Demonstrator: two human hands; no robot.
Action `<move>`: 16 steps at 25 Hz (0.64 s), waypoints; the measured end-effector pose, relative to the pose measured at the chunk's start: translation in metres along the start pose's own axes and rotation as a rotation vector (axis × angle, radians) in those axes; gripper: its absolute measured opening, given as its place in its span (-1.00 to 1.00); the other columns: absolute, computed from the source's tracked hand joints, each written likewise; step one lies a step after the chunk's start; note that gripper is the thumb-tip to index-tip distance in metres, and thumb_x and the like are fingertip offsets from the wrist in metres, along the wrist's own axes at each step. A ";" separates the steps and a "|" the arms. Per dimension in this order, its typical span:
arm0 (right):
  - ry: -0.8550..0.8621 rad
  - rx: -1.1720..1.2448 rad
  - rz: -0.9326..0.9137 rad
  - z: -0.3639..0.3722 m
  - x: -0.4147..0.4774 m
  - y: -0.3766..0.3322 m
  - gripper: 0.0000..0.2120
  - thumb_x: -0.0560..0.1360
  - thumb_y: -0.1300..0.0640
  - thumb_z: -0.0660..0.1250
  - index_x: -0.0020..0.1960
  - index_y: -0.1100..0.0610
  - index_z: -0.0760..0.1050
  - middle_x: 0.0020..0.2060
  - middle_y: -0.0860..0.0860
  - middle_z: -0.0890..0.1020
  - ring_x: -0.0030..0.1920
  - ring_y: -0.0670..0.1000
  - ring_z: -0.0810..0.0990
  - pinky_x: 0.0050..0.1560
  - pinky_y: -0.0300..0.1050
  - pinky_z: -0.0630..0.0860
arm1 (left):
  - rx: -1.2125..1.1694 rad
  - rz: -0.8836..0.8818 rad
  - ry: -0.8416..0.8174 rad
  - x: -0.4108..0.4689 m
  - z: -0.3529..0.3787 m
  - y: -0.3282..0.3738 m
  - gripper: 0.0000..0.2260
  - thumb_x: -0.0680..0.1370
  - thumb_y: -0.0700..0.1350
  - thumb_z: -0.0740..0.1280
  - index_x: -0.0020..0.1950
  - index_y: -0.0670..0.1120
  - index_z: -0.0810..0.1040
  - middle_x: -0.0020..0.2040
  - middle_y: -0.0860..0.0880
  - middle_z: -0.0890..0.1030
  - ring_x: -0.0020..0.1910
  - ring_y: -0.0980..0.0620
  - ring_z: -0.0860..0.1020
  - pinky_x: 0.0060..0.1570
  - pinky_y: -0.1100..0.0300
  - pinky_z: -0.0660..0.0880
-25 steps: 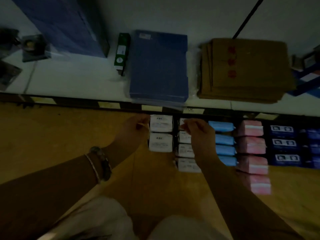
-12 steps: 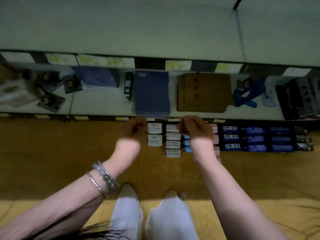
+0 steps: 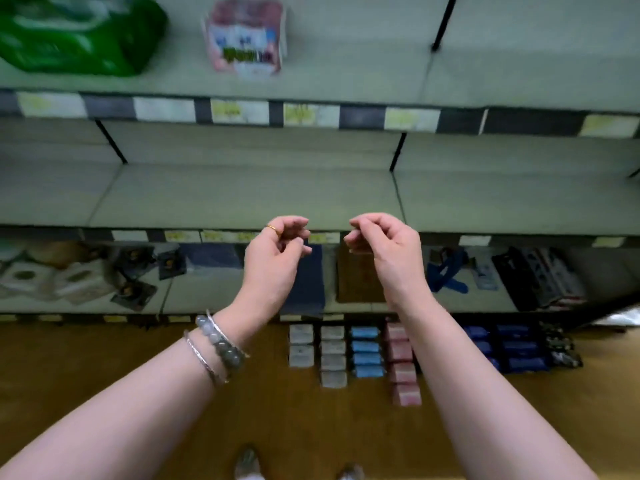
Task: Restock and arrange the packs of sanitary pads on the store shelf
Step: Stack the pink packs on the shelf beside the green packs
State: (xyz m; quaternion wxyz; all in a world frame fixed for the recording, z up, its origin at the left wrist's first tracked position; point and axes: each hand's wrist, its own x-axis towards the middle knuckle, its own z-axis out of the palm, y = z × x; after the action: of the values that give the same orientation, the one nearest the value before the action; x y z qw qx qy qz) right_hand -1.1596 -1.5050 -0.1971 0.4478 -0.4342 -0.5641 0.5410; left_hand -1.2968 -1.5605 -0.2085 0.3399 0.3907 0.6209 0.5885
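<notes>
Rows of small pad packs lie on the wooden floor below the shelving: white packs, light blue packs, pink packs and dark blue packs. My left hand and my right hand are raised side by side in front of the edge of the grey middle shelf. Both have loosely curled fingers and hold nothing. They are well above the packs and touch none of them. One pink and white pack stands on the upper shelf.
A green bag lies at the upper shelf's left. The lowest shelf holds a blue folder, brown envelopes, white rolls and a black box. My shoes show at the bottom.
My view has risen from close to the floor packs to standing height. Both hands have lifted away from the white packs to the middle shelf's edge, holding nothing.
</notes>
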 end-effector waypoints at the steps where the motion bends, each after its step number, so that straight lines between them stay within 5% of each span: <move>1: -0.017 0.011 -0.041 -0.004 0.001 -0.016 -0.78 0.56 0.28 0.22 -0.20 0.10 0.55 -0.45 -0.07 0.60 -0.34 -0.13 0.57 -0.23 -0.29 0.52 | -0.022 0.040 0.003 0.001 0.004 0.016 -0.70 0.52 -0.41 0.18 -0.06 0.00 0.50 -0.17 0.04 0.56 -0.33 0.26 0.54 -0.14 0.39 0.49; 16: -0.215 -0.010 -0.422 -0.019 0.032 -0.178 -0.77 0.53 0.33 0.24 -0.25 0.12 0.52 -0.44 -0.02 0.57 -0.40 -0.17 0.53 -0.28 -0.27 0.48 | -0.090 0.405 0.145 0.012 0.002 0.173 -0.73 0.52 -0.40 0.20 -0.12 -0.04 0.51 -0.18 -0.01 0.56 -0.37 0.22 0.55 -0.28 0.39 0.49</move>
State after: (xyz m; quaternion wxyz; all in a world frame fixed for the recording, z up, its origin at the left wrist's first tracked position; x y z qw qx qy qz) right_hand -1.1490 -1.4763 -0.0184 0.4862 -0.2488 -0.6893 0.4760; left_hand -1.2857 -1.5480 -0.0354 0.1862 0.4485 0.5255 0.6986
